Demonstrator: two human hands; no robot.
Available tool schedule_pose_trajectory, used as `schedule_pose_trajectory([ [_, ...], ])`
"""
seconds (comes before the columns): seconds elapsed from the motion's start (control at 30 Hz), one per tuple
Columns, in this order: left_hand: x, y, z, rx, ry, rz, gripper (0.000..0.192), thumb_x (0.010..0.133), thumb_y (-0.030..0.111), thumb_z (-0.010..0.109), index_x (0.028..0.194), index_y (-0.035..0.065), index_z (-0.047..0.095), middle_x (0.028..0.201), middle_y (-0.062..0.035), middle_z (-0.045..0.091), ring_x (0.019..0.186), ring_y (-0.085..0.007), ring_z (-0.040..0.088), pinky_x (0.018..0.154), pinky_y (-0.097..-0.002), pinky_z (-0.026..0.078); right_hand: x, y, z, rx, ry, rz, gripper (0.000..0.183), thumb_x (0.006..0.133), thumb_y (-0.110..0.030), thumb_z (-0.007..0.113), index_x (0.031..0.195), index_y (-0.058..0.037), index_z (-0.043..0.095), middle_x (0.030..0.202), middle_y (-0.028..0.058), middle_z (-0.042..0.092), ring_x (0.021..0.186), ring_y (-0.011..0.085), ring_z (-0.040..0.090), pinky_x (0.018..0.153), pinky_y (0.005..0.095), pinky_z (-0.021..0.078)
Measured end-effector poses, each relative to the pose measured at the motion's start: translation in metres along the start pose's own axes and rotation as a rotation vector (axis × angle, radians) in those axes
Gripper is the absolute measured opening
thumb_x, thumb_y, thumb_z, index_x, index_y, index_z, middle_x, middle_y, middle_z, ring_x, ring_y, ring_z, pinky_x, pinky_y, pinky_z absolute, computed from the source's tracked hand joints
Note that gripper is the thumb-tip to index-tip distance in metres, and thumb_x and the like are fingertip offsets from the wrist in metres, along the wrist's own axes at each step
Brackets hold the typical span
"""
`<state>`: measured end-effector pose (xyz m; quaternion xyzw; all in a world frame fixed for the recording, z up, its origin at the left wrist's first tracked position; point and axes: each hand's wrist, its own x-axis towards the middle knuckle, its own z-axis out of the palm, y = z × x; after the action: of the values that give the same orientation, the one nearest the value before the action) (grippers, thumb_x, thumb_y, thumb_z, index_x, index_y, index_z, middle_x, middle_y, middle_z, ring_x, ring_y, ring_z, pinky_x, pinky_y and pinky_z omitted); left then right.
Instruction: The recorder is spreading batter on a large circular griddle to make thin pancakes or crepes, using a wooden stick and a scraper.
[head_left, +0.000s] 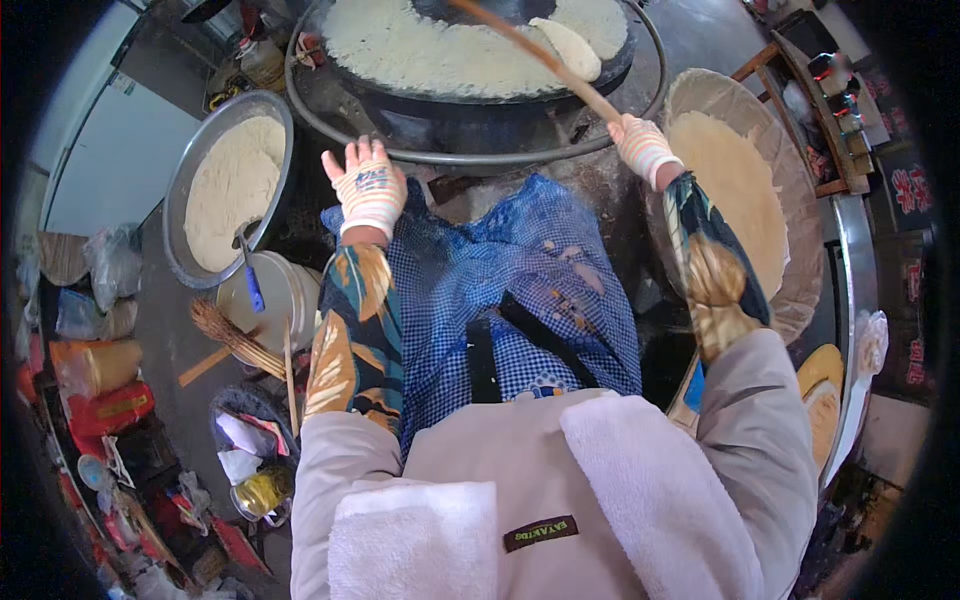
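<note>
My right hand (643, 146), in a striped fingerless glove, grips the end of a long wooden stick (544, 64). The stick slants up and left over a round black griddle (465, 124), and its far end leaves the picture. Pale batter (420, 52) coats the griddle in an uneven ring, with a smooth thicker lump of batter (568, 51) on the right side. My left hand (367, 184), gloved the same way, holds nothing. Its fingers are extended and partly apart at the metal hoop (495, 157) around the griddle; whether they press on it I cannot tell.
At left, a metal basin (174, 225) of batter holds a blue-handled tool (253, 289), above a pale bucket (304, 289). Below are a straw brush (232, 334) and a waste bin (232, 397). At right, a lined basket (802, 247) holds thin round flatbreads (739, 195).
</note>
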<state>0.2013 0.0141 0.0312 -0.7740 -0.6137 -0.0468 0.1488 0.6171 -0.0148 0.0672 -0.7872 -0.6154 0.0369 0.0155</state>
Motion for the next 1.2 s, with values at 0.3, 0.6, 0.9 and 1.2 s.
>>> schedule_pose_trajectory([
  [0.3, 0.001, 0.051, -0.046, -0.308, 0.214, 0.294, 0.042, 0.075, 0.032, 0.062, 0.109, 0.0087, 0.057, 0.109, -0.0082, 0.058, 0.108, -0.0269, 0.051, 0.102, -0.0534, 0.03, -0.021, -0.011, 0.003, 0.012, -0.099, -0.047, 0.04, 0.097, -0.038, 0.045, 0.098, -0.0031, 0.065, 0.098, 0.0241, 0.067, 0.099, 0.0408, 0.063, 0.087, 0.0488, 0.0497],
  [0.6, -0.027, 0.112, -0.021, -0.156, 0.122, 0.411, 0.048, 0.087, 0.021, 0.047, 0.127, -0.0048, 0.053, 0.131, -0.0223, 0.054, 0.131, -0.0371, 0.043, 0.117, -0.0537, 0.014, -0.019, -0.028, -0.019, 0.083, 0.052, -0.19, 0.039, 0.098, -0.038, 0.045, 0.095, -0.0035, 0.064, 0.086, 0.0235, 0.067, 0.087, 0.0435, 0.064, 0.078, 0.0522, 0.0505],
  [0.9, -0.025, 0.079, -0.039, -0.348, 0.13, 0.328, 0.052, 0.078, 0.028, 0.062, 0.121, -0.0006, 0.058, 0.127, -0.0188, 0.056, 0.127, -0.0355, 0.046, 0.114, -0.0602, 0.015, -0.156, 0.059, -0.019, 0.042, -0.114, -0.101, 0.034, 0.097, -0.037, 0.047, 0.1, -0.0039, 0.053, 0.085, 0.0256, 0.065, 0.082, 0.0477, 0.061, 0.074, 0.0561, 0.0475],
  [1.2, -0.026, 0.112, -0.027, -0.202, 0.097, 0.333, 0.055, 0.082, 0.029, 0.057, 0.127, -0.0018, 0.054, 0.132, -0.0183, 0.054, 0.13, -0.0326, 0.044, 0.116, -0.0571, 0.012, -0.037, 0.036, 0.001, -0.071, 0.036, -0.067, 0.037, 0.098, -0.041, 0.044, 0.099, -0.0055, 0.057, 0.09, 0.0251, 0.066, 0.087, 0.0455, 0.062, 0.079, 0.0542, 0.048],
])
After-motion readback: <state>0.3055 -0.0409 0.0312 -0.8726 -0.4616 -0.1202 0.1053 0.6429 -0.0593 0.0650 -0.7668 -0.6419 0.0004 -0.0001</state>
